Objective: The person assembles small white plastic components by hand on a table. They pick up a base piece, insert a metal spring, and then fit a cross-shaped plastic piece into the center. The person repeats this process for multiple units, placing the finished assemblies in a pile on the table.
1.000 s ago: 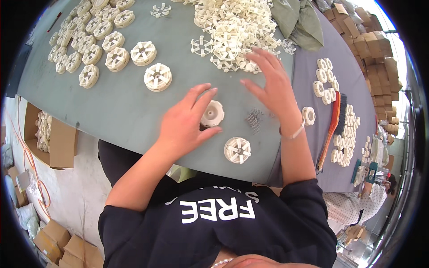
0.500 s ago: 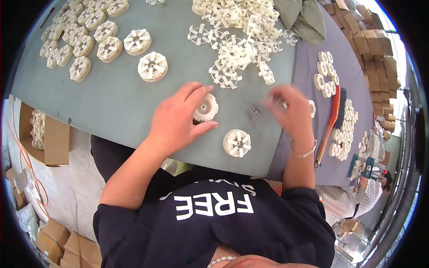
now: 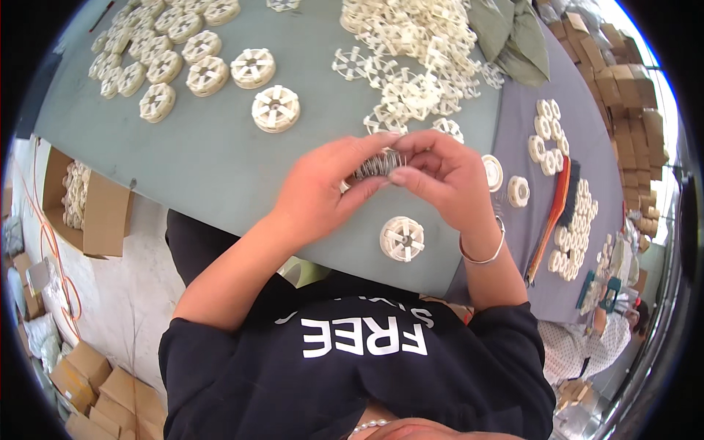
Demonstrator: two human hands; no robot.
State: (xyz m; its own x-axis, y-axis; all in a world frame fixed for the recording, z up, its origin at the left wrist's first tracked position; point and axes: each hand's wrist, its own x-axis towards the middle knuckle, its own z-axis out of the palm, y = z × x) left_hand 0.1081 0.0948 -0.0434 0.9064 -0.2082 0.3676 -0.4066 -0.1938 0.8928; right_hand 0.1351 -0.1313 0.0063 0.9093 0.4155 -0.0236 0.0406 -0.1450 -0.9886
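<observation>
Head view, left hand (image 3: pixel 323 194) and right hand (image 3: pixel 447 180) both pinching a small metal spring (image 3: pixel 379 166), cream spoked wheel (image 3: pixel 402 238) on grey worktop (image 3: pixel 220 161) at 5 o'clock.

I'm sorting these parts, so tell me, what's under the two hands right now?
Between the left hand and right hand a small metal coil spring shows, pinched by the fingers. A cream plastic piece peeks out below; the rest and the grey table beneath are covered.
</observation>
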